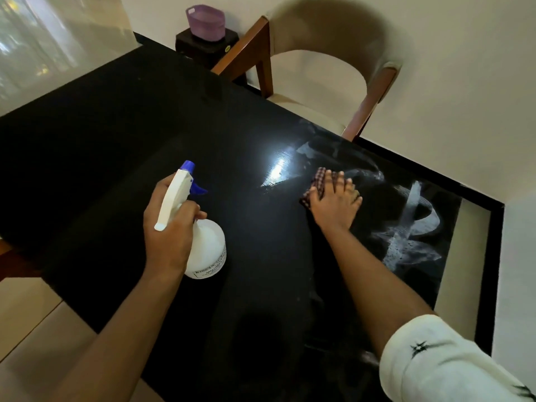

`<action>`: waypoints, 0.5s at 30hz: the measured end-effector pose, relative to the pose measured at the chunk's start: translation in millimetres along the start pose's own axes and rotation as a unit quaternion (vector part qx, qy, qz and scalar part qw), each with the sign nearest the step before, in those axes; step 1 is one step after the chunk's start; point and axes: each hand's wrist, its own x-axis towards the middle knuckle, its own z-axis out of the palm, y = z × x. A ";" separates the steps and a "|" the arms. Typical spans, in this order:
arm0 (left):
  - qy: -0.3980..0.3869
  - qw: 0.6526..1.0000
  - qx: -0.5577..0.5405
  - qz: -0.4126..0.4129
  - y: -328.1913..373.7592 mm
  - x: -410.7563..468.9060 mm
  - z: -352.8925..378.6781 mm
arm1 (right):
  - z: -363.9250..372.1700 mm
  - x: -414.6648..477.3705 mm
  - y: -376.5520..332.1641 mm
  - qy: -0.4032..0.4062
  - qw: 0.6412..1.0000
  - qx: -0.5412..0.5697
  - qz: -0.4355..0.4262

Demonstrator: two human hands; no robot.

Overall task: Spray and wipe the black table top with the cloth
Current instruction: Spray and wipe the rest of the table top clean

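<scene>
1. Nearest, at 5 o'clock in the view, a white sleeve [435,361] with small dark star marks is rolled up above the right forearm.
2. Pale floor tiles [29,314] show at 8 o'clock, past the near edge of the black table top [116,140], which fills the middle of the view.
3. The left hand [171,227], at about 8 o'clock from the centre, has its fingers curled round the neck of a white spray bottle [207,250]. The bottle's blue nozzle points toward 12 o'clock and its round body lies toward 5 o'clock of the hand. Whether its base touches the table cannot be told.
4. The right hand [336,201], at 3 o'clock from the bottle, lies flat with straight, spread fingers pressing on the cloth [317,181]. The cloth is checked and sits on the table top, showing from under the hand at 10 o'clock.
5. Whitish wet streaks [412,227] cross the table at 3 to 4 o'clock of that hand, near the right edge.
6. A bright glare [275,169] lies on the surface at 10 o'clock of the cloth.
7. Beyond the far edge, at 1 o'clock, a wooden chair [333,53] with a pale curved back stands against the table.
8. Farthest, at 11 o'clock, a dark stand [206,47] carries a purple basket [206,21].
</scene>
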 end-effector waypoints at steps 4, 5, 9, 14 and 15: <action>0.008 1.000 0.000 -0.020 -4.9 3.7 4.6 | 8.0 -11.1 -30.8 0.001 1.000 0.010 0.027; 0.001 1.000 0.003 -0.013 -5.8 4.2 5.0 | 11.6 -17.8 -46.0 -0.001 1.000 0.010 -0.001; -0.027 1.000 0.011 0.009 -7.6 4.4 4.9 | 21.7 -50.4 -104.6 -0.047 0.984 0.018 -0.174; -0.059 0.997 0.047 -0.008 -9.1 13.5 4.7 | 21.6 -44.8 -88.4 -0.042 0.973 0.014 -0.225; -0.072 0.996 0.051 -0.009 -8.6 17.4 4.5 | 20.5 -40.6 -74.7 -0.027 0.978 0.013 -0.205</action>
